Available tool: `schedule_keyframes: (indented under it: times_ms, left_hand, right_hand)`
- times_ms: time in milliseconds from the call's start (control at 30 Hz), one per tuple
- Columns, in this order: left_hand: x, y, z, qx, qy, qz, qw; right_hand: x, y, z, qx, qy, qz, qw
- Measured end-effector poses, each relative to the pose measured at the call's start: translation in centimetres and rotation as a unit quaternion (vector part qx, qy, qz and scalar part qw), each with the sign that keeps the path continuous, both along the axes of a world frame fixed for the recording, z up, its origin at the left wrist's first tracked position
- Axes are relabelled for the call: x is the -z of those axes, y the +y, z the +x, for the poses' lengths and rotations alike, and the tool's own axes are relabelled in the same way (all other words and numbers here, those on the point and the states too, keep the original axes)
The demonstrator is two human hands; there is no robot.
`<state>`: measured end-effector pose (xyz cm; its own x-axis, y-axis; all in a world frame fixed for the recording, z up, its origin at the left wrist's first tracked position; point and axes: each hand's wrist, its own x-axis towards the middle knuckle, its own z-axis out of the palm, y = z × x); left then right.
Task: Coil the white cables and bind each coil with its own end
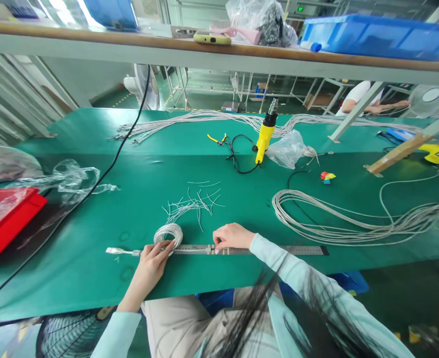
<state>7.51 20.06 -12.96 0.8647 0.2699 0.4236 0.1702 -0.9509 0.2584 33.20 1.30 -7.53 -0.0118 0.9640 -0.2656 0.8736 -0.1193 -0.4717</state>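
A small coil of whitish cable (169, 232) rests at the ruler's left part, and my left hand (154, 263) grips its lower edge with the fingers. From the coil, a light plug (120, 251) sticks out to the left on the table. The long metal ruler (275, 250) lies flat along the near side. Over its middle, my right hand (231, 237) has thumb and fingers pinched together, beside small pale pieces lying across the ruler. What sits between those fingertips is too small to tell. Beyond the coil is a loose scatter of thin white strands (195, 204).
Behind lie yellow-handled cutters (218, 139), a yellow heat gun (265, 136) and a plastic bag (288, 149). Looped grey cables (308, 221) spread at right. A red bin (8, 219) and a black cord (103, 174) are left. An overhead shelf (167, 47) crosses the back.
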Motion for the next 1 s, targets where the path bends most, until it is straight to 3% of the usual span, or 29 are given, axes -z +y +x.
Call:
schedule_keyframes:
  times_ms: [167, 367, 567, 667, 767, 833, 900, 1000]
  left_hand:
    - [-0.5, -0.4, 0.1, -0.005, 0.020, 0.010, 1.000]
    - [-2.3, -1.0, 0.4, -0.020, 0.072, 0.031, 0.997]
    - [-4.0, -1.0, 2.2, -0.029, 0.091, -0.016, 0.995]
    - [-5.9, -1.0, 3.1, -0.041, 0.059, -0.079, 0.994]
    - [-9.3, -0.8, 3.5, -0.061, -0.002, -0.171, 0.983]
    - [-11.7, -0.8, 3.6, -0.073, -0.054, -0.253, 0.963]
    - [-13.6, -1.3, 3.8, -0.078, -0.106, -0.354, 0.926]
    - [-14.7, -3.0, 4.5, -0.074, -0.184, -0.521, 0.830]
  right_hand:
    - [0.1, -0.6, -0.4, 0.001, -0.013, 0.028, 1.000]
    - [0.0, -1.4, -2.3, 0.012, -0.066, 0.110, 0.992]
    - [-0.8, -1.1, -2.9, 0.099, -0.059, 0.200, 0.973]
    - [-1.7, -0.7, -2.3, 0.174, -0.007, 0.254, 0.951]
    - [-3.0, -0.1, -1.7, 0.268, 0.077, 0.308, 0.910]
    - [-3.9, 0.5, -1.7, 0.319, 0.160, 0.329, 0.874]
    - [-4.9, 1.2, -2.3, 0.326, 0.267, 0.319, 0.849]
    - [-6.5, 2.4, -4.0, 0.262, 0.431, 0.247, 0.828]
